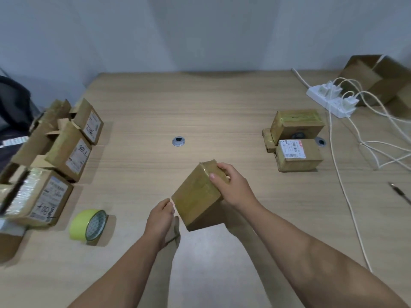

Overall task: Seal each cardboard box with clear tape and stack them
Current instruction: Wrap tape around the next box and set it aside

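We held the taped box [198,194] tilted over the table [200,107], long axis pointing far-right. Right hand [233,187] gripped its far end, left hand [161,218] sat at the near corner, its grip unclear. The sealed stack [295,138] lay rightward.

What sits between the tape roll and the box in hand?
The left hand, at a corner of the box; bare table from there to the tape roll. Head view.

Soft, slightly dim light; tape roll [80,223] casts a faint shadow rightward (edges bowed, mildly blurred).
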A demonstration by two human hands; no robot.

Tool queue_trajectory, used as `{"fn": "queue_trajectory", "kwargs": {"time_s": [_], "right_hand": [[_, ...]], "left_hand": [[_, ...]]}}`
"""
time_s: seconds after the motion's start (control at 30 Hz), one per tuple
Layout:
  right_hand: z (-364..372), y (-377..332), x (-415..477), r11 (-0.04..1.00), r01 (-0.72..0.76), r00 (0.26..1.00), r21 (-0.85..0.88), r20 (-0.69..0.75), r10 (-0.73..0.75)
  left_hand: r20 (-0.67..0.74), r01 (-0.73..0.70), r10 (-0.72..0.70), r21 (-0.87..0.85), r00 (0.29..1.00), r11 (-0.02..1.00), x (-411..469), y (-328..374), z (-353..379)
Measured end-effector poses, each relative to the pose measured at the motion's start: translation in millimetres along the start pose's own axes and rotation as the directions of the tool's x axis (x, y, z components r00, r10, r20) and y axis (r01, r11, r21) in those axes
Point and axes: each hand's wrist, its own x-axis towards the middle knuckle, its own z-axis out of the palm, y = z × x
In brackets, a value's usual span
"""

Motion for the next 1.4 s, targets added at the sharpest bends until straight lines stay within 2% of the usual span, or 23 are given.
{"fn": "queue_trajectory", "kwargs": {"time_s": [0.17, 0.3, 0.43, 0.5, 0.6, 0.67, 0.8, 0.9, 1.17, 1.3, 1.4], "right_hand": [[8.8, -13.1, 2.4, 0.932, 0.203, 0.972, -0.299, 0.179, -0.154], [20.3, -16.0, 2.2, 0.895, 0.277, 0.946, -0.351, 0.264, -0.189], [27.0, -14.1, 0.7, 0.893, 0.32, 0.924, -0.315, 0.311, -0.222], [29.8, -10.9, -2.0, 0.911, 0.289, 0.942, -0.293, 0.258, -0.216], [35.2, -2.1, -8.9, 0.952, 0.192, 0.981, -0.238, 0.065, -0.182], [39.8, 2.7, -15.5, 0.984, 0.117, 0.992, -0.136, -0.036, -0.123], [52.2, 2.2, -23.1, 1.0, 0.0, 0.991, 0.02, -0.135, 0.003], [59.4, -1.6, -23.8, 0.999, -0.026, 0.98, 0.023, -0.199, 0.03], [65.7, -2.7, -19.7, 0.986, -0.003, 0.981, -0.169, -0.191, -0.029], [63.6, -5.8, -18.6, 0.978, 0.005, 0.982, -0.21, -0.184, -0.044], [61.8, -8.3, -18.0, 0.977, -0.001, 0.984, -0.214, -0.172, -0.037]], "left_hand": [[-0.041, -0.158, 0.157, -0.02, 0.987, 0.987, -8.3, 23.9, -9.4], [-0.022, -0.264, 0.263, -0.033, 0.965, 0.964, -16.0, 40.1, -10.2], [0.025, -0.297, 0.298, -0.029, 0.954, 0.954, -25.0, 51.7, -5.6], [0.016, -0.304, 0.304, 0.052, 0.953, 0.951, -29.0, 51.5, -2.2], [-0.03, -0.332, 0.343, 0.177, 0.939, 0.926, -33.2, 44.1, 3.9], [-0.033, -0.359, 0.377, 0.236, 0.926, 0.903, -37.6, 37.4, 10.1], [-0.083, -0.372, 0.413, 0.303, 0.907, 0.877, -38.6, 29.3, 25.0], [-0.087, -0.379, 0.435, 0.359, 0.896, 0.853, -39.7, 34.7, 32.7], [-0.086, -0.368, 0.482, 0.535, 0.872, 0.761, -34.4, 42.1, 31.0], [-0.077, -0.363, 0.497, 0.59, 0.864, 0.721, -32.1, 44.6, 30.1], [-0.083, -0.343, 0.478, 0.589, 0.875, 0.732, -31.7, 48.5, 26.9]]}}
